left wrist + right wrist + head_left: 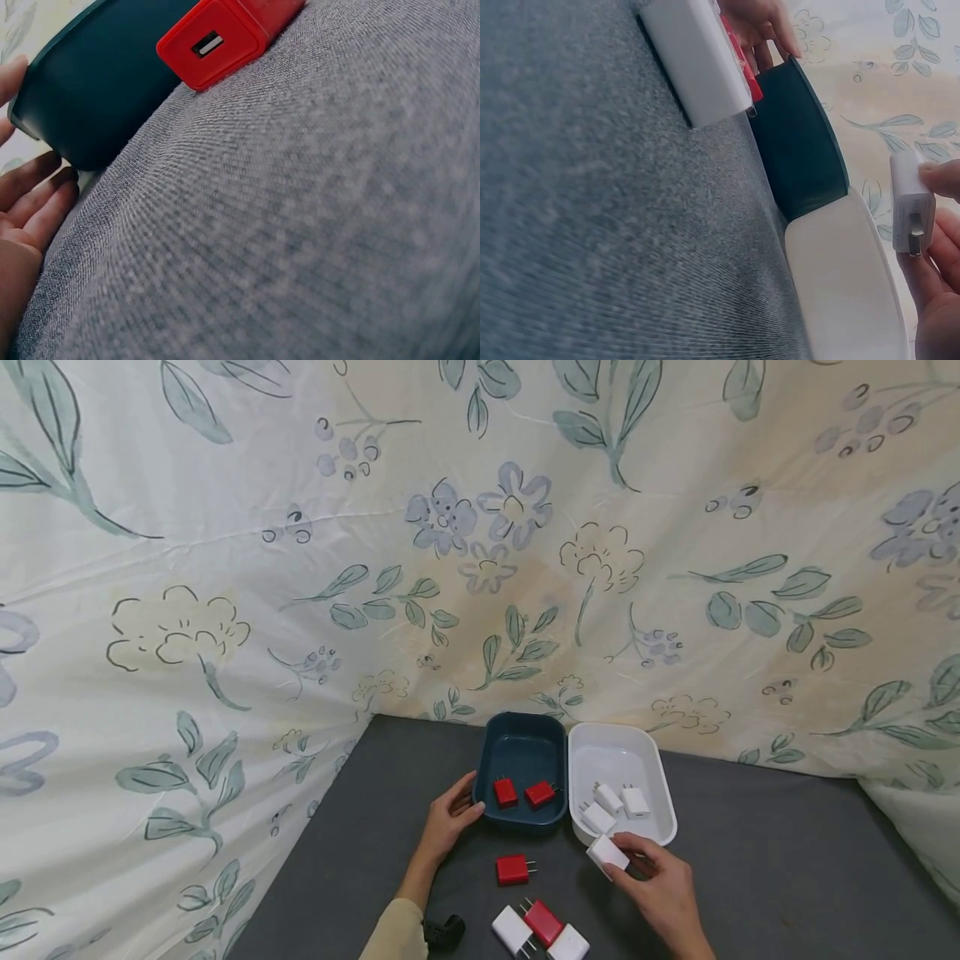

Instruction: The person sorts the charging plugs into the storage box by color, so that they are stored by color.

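Observation:
My right hand (660, 881) pinches a white USB charger plug (607, 853) between thumb and fingers, over the near edge of the white tray (615, 747). In the right wrist view, metal prongs show on this charger (911, 199). Three other white chargers (634, 802) lie in that tray. My left hand (446, 818) touches the left side of the dark blue tray (525, 752), its fingers loosely extended along the outer wall. Two red chargers (506, 792) lie inside the blue tray. On the table before it lies another red charger (512, 869), prongs to the right.
Nearer the front edge, a red charger (543, 922) lies between two white chargers, one on its left (512, 930) and one on its right (570, 943). A dark grey cloth (765, 852) covers the table. Floral fabric (480, 635) hangs behind the trays.

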### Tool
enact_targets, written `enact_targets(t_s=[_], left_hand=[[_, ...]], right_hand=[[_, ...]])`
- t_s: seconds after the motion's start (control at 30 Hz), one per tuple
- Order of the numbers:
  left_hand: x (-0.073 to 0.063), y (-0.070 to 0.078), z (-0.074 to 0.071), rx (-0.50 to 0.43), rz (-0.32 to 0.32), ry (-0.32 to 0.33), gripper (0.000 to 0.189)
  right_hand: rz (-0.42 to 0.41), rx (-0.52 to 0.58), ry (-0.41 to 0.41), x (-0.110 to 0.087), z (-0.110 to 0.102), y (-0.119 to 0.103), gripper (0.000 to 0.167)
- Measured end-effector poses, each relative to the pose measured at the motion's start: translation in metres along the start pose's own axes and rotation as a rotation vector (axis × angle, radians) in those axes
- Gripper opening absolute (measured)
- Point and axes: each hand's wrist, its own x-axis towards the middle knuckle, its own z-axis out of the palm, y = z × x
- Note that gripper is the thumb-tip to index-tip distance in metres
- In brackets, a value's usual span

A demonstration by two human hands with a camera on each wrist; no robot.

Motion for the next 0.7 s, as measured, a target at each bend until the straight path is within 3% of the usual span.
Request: enact_targets(t_s=[0.7], left_hand=[[-0.001,0.002,0.001,0.038,0.013,0.012,0.061]], right_hand=[[0.022,0.014,0.049,0.014,0.0,-0.001,0.038]])
